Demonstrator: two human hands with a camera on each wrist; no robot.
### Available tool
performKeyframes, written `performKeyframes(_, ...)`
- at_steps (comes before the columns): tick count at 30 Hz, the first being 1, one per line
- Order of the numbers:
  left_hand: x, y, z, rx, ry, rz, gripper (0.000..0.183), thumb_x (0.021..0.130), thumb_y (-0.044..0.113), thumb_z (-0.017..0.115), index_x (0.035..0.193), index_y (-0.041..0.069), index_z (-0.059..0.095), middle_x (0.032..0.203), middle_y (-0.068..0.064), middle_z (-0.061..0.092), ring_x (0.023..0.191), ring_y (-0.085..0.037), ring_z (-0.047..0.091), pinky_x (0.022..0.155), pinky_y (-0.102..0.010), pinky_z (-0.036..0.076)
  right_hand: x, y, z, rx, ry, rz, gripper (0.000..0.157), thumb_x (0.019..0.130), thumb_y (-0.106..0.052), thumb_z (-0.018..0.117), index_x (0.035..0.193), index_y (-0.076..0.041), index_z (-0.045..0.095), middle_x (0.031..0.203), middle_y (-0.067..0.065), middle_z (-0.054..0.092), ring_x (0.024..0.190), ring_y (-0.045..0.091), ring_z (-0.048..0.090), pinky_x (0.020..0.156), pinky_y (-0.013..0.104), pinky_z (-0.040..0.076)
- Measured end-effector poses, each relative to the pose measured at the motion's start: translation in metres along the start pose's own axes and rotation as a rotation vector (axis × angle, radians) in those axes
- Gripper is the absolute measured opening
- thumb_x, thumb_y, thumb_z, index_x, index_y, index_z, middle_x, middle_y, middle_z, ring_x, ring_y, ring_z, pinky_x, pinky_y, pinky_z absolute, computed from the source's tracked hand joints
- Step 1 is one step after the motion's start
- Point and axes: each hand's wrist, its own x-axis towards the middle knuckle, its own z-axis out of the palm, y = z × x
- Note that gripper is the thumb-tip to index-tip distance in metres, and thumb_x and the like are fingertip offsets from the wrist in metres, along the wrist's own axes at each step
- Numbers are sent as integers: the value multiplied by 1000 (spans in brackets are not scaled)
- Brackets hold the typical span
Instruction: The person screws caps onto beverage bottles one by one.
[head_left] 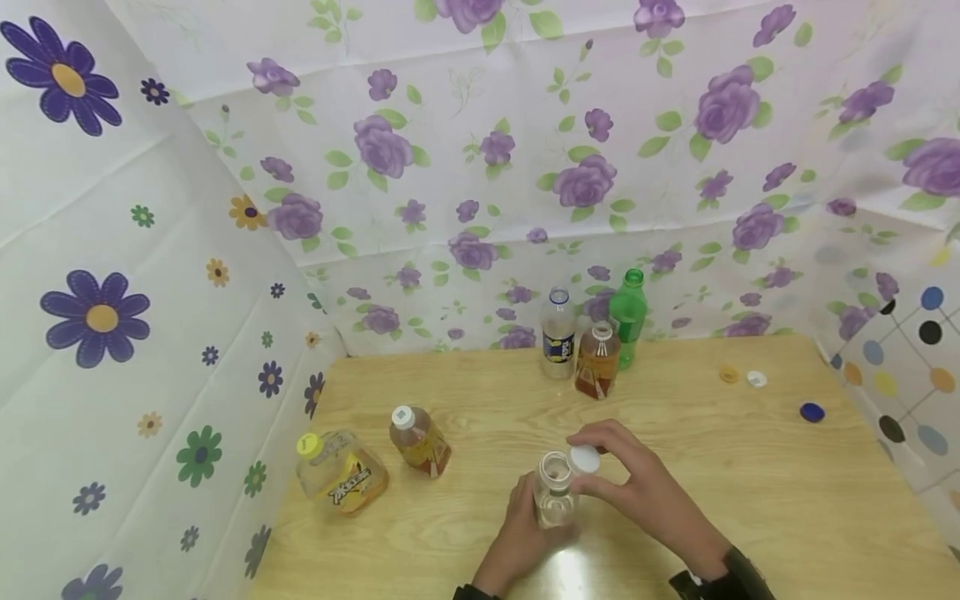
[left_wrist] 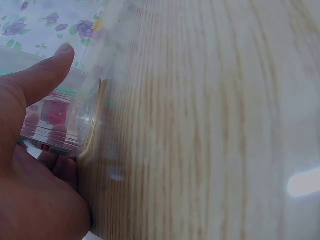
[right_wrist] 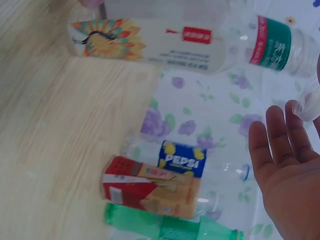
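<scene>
In front of me stands a clear plastic bottle (head_left: 557, 504), its mouth uncapped and facing up. My left hand (head_left: 522, 527) grips it low on its side, with the thumb across the clear wall in the left wrist view and the bottle's base right at the tabletop. Between the thumb and fingers of my right hand (head_left: 637, 477) is a white cap (head_left: 585, 459), pinched just to the right of the bottle's mouth. The right wrist view shows the bottle's printed label (right_wrist: 145, 42) and a green neck band (right_wrist: 276, 42).
Uncapped at the back are a Pepsi bottle (head_left: 558, 337), an amber drink bottle (head_left: 597, 367) and a green bottle (head_left: 628, 317). Leftward stand a white-capped amber bottle (head_left: 422, 446) and a yellow-capped bottle (head_left: 348, 479). Yellow (head_left: 728, 374), white (head_left: 757, 379) and blue (head_left: 812, 412) caps lie right.
</scene>
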Motion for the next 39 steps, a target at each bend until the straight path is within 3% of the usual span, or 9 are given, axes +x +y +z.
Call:
performKeyframes(9,-3,-1,0,-22,-21,-29,93,83,46,87,160,34,36,147,4,44,136,-29,43,106,-72,43,7,-11,8,-3,-27,-102,55,91,-16,84,141,-25,63,139,-5,61,127,19,59,108,30,50)
performKeyframes(14,-1,-2,0,-8,-11,-22,93,82,44,87,160,33,37,146,5,46,135,-27,44,107,-69,44,9,-17,8,-7,-45,-134,53,94,-11,81,142,-23,65,144,-4,61,132,21,59,110,33,49)
performKeyframes(20,0,-3,-1,-2,-14,11,88,86,39,86,158,30,39,143,5,46,132,-25,43,107,-62,44,11,-22,9,17,-79,-187,49,95,-5,79,142,-16,67,145,3,62,129,22,63,104,30,54)
performKeyframes(24,-1,-3,0,-13,-20,6,85,86,38,86,157,32,39,143,5,46,131,-25,43,105,-63,45,11,-22,12,20,-103,-219,51,96,-3,78,144,-15,66,146,7,61,128,24,63,101,30,56)
performKeyframes(33,-2,0,1,-29,-28,-2,84,86,39,87,156,34,40,149,2,43,135,-30,43,104,-66,48,6,-22,17,6,-123,-150,45,103,-11,72,147,-16,65,157,6,54,135,28,59,103,33,55)
performKeyframes(39,-2,-1,0,-18,-40,-9,84,90,44,85,158,33,38,147,5,44,136,-28,41,106,-66,46,3,-21,17,3,-143,-150,48,106,-6,65,152,-17,60,164,10,45,141,30,54,106,33,52)
